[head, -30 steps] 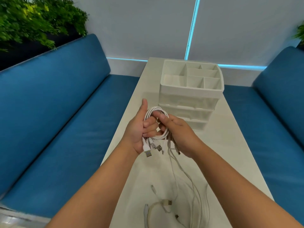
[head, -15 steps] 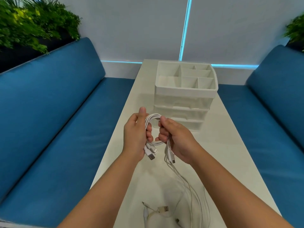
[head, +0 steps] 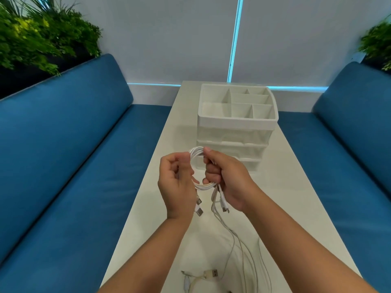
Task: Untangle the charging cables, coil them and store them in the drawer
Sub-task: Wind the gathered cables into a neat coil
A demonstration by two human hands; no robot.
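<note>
A: What are the hands doing?

B: The right hand (head: 227, 180) has its fingers curled round a small coil of white charging cables (head: 197, 166), pinching the right side of the loop. The left hand (head: 176, 185) grips the left side of the same coil, thumb against the strands near the top. Both hold it above the long white table (head: 285, 197).

A: Is the coil finished?

B: I'd say not. Metal-tipped USB plugs (head: 198, 208) dangle beneath the left hand, and several loose white cable tails (head: 237, 240) hang from the right hand down to the tabletop, trailing toward the near edge, where more connectors lie.

A: Where does it go?

B: The white plastic drawer organiser (head: 234, 132) stands straight ahead, just beyond the hands, slightly to the right. Its translucent drawers look closed, and their fronts face the person.

A: Which hand should open one?

B: The right is nearer, but it carries the tails. Judging by that, the slack wants winding in first, running lengthwise back toward the body.
</note>
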